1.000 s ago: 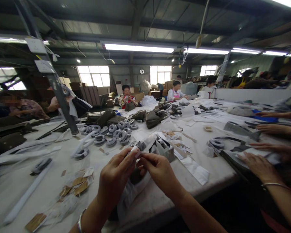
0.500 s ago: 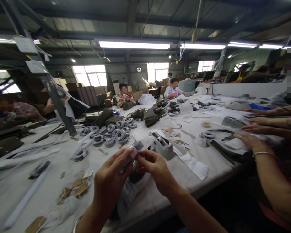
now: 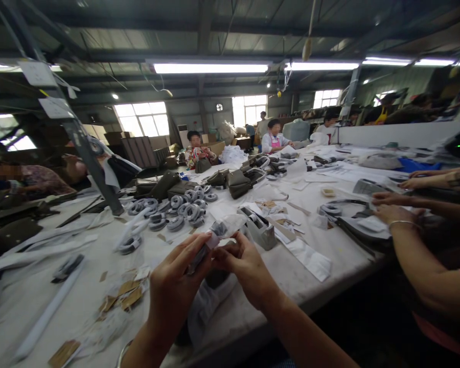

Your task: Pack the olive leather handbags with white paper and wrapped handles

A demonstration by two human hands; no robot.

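My left hand (image 3: pixel 174 286) and my right hand (image 3: pixel 245 268) meet above the near edge of the white table (image 3: pixel 329 255). Both pinch the same small grey strap piece wrapped in clear plastic (image 3: pixel 214 236), fingertips touching. The left thumb and fingers close on its left end, the right hand's fingers curl round its right end. Under my hands lies a crumpled plastic bag (image 3: pixel 209 306). A grey tape dispenser (image 3: pixel 257 227) stands just beyond my right hand.
Several coiled grey straps (image 3: pixel 176 207) lie in a heap behind. Olive bags (image 3: pixel 237 183) sit farther back. Cardboard scraps (image 3: pixel 122 299) litter the left. A co-worker's hands (image 3: pixel 394 212) work at the right; other people sit across the table.
My hands have drawn slightly closer together and lower, still on the wrapped piece. The co-worker's arms at the right have shifted toward the table.
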